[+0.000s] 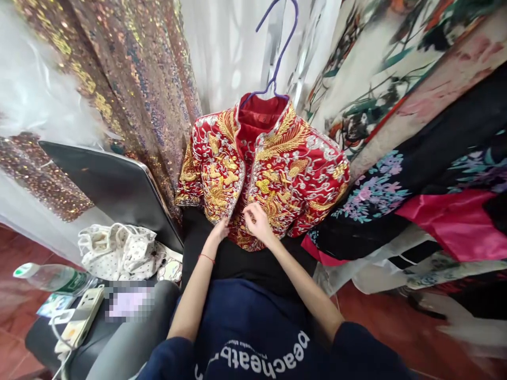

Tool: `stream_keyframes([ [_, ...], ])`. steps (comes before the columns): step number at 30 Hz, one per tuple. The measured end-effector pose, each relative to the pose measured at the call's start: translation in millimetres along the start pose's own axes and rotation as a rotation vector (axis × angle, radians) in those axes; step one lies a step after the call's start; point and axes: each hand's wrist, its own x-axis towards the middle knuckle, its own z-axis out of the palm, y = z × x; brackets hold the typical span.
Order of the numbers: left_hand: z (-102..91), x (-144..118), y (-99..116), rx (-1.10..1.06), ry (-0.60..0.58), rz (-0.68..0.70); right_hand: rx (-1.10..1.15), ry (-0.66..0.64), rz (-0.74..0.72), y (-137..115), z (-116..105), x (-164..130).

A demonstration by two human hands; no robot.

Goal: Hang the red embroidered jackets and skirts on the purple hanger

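A red short-sleeved jacket (222,174) with dense gold and silver embroidery hangs from a purple hanger (282,58), facing me. Its front is parted from the stand collar downward, showing red lining. At the lower front edge on the left, my left hand (219,232) closes on the jacket's hem corner, fingertips partly hidden. My right hand (258,224) is over the lower part of the opening, its thumb and fingers pinched together. Whatever lies between those fingertips is too small to make out.
On the left stand a dark panel (106,184), a polka-dot cloth bag (119,250), a plastic bottle (55,277) and a power strip (81,316) with a white cable. Sequined fabric (138,68) hangs behind. Black floral garments (380,184) crowd the right side.
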Motion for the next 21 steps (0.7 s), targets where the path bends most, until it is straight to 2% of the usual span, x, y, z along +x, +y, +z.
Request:
stream_keyframes([
  [3, 0.9, 17, -26, -0.085, 0.069, -0.089, 0.140, -0.006, 0.314, 48, 25, -19],
  [5, 0.9, 30, -38, -0.142, 0.127, -0.147, 0.222, 0.024, 0.498, 73, 34, -23],
  [8, -4.7, 48, -55, -0.213, 0.239, -0.192, 0.351, 0.120, 0.745, 105, 38, -18],
  [10, -11.7, 56, -66, -0.243, 0.295, -0.182, 0.428, 0.227, 0.856, 124, 42, -13],
  [12, -18.9, 61, -75, -0.260, 0.307, -0.162, 0.493, 0.339, 0.913, 140, 48, -10],
  [15, -24.4, 62, -83, -0.262, 0.253, -0.150, 0.574, 0.454, 0.929, 153, 58, -13],
  [18, -21.8, 58, -88, -0.252, 0.151, -0.161, 0.636, 0.475, 0.911, 155, 64, -23],
  [21, -17.9, 54, -94, -0.237, 0.050, -0.182, 0.684, 0.434, 0.889, 152, 63, -34],
])
